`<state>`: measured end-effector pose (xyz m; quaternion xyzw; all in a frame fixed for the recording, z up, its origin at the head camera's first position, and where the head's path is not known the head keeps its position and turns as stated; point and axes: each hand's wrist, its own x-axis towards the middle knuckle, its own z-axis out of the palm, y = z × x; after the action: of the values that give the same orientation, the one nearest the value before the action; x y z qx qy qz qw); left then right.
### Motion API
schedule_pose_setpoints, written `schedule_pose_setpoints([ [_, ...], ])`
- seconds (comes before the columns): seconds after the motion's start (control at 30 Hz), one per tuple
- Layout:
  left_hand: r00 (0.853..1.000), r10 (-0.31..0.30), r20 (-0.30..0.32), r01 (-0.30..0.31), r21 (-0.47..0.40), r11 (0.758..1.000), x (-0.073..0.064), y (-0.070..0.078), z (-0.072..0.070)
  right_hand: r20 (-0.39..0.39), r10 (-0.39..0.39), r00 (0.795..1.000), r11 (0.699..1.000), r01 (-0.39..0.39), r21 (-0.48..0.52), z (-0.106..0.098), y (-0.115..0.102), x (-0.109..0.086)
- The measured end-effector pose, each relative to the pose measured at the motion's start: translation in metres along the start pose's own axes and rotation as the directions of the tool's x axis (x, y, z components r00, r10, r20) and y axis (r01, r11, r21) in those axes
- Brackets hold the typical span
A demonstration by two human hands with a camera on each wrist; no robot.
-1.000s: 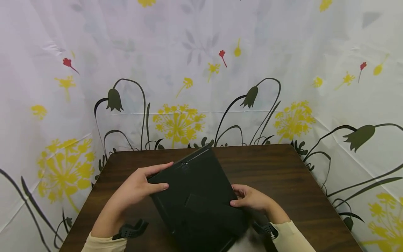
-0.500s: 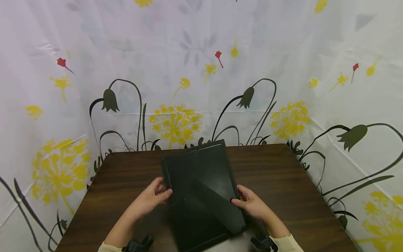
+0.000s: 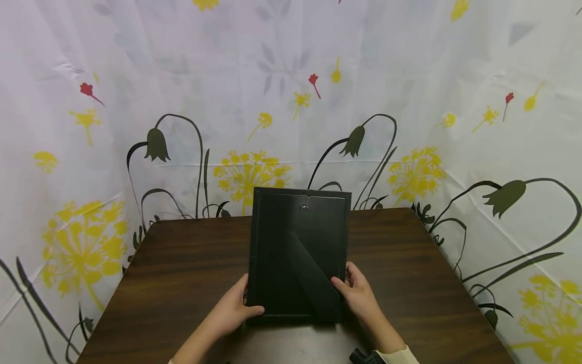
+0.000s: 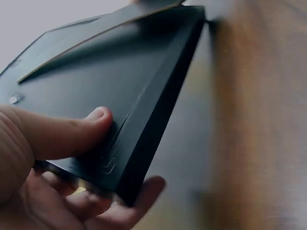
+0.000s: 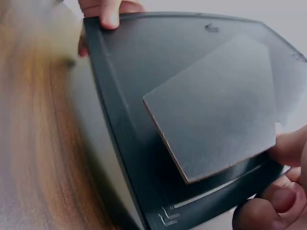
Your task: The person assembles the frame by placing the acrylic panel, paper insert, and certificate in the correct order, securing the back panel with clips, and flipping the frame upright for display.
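A black picture frame (image 3: pixel 277 253) stands nearly upright in the head view, its back facing me. Its easel stand (image 3: pixel 313 283) slants across the backing toward the lower right. At the lower left corner my left hand (image 3: pixel 234 306) grips the frame, thumb on the back and fingers curled beneath, as the left wrist view also shows. My right hand (image 3: pixel 356 290) holds the right edge, with the thumb beside the easel stand. In the right wrist view the stand's free end (image 5: pixel 187 177) tilts out from the backing. The front of the frame is hidden.
A dark brown wooden table (image 3: pixel 182 263) lies under the frame, with a pale reflection near its front. Behind and to both sides hangs a white curtain (image 3: pixel 236 76) printed with yellow, red and green flowers.
The frame has turned from a slant to upright and squared to me. My left hand has slid from the upper left side down to the lower left corner; the right keeps its hold.
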<state>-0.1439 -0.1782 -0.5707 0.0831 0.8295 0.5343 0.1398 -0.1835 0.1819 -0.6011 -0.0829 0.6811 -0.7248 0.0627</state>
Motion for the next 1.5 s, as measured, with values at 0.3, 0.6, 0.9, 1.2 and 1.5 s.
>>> schedule_pose_setpoints([
  [0.3, 0.982, 0.004, -0.19, 0.036, 0.208, 0.978, -0.018, 0.047, -0.009, 0.01, -0.061, 0.998, 0.989, 0.059, 0.136, -0.011, 0.004, -0.006],
  [0.6, 0.96, 0.134, -0.246, -0.027, 0.395, 0.918, -0.035, 0.071, -0.033, 0.035, -0.204, 0.978, 0.947, 0.188, 0.261, -0.026, -0.023, 0.006],
  [0.9, 0.87, 0.362, -0.335, -0.153, 0.515, 0.843, -0.043, 0.081, -0.037, 0.099, -0.126, 0.987, 0.951, 0.092, 0.295, -0.031, -0.013, 0.006],
  [1.2, 0.741, 0.577, -0.343, -0.252, 0.655, 0.713, -0.032, 0.089, -0.036, 0.174, 0.004, 0.985, 0.957, -0.054, 0.285, 0.013, 0.011, 0.008],
  [1.5, 0.69, 0.667, -0.281, -0.32, 0.708, 0.629, -0.024, 0.101, -0.035, 0.314, 0.064, 0.947, 0.979, -0.12, 0.164, 0.062, 0.033, 0.01],
])
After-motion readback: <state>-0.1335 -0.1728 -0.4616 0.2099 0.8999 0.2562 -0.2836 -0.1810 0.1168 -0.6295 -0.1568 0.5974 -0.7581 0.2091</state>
